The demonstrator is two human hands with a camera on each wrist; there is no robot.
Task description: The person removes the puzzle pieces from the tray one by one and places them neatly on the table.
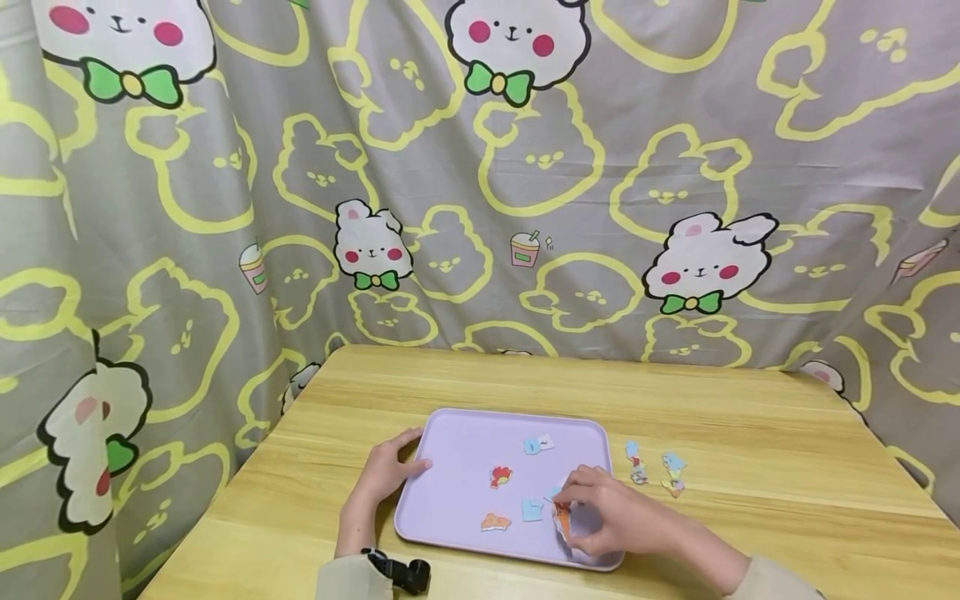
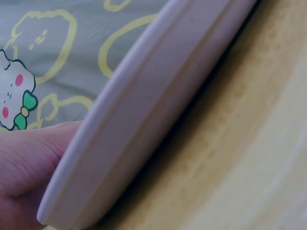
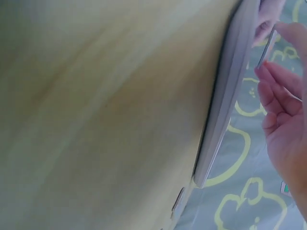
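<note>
On the lilac tray [image 1: 457, 442], my right hand [image 1: 611, 512] pinches an orange puzzle piece [image 1: 562, 518] between thumb and fingertips, just above the tray's right part. The right wrist view shows that thin piece [image 3: 266, 47] edge-on in the fingers of the hand [image 3: 288, 110]. At the tray's left rim, my left hand [image 1: 386, 475] holds the edge, thumb over the rim and fingers outside. On the tray lie a red and yellow piece [image 1: 500, 477], an orange-brown piece [image 1: 495, 522], a light-blue piece [image 1: 532, 510] and a joined blue and white bit [image 1: 537, 444].
Several colourful pieces [image 1: 673, 473] lie on the wooden table [image 1: 750, 433] to the right of the tray, in two small groups, one group [image 1: 636, 462] nearer the tray. A patterned grey curtain [image 1: 450, 183] hangs behind and at the sides of the table.
</note>
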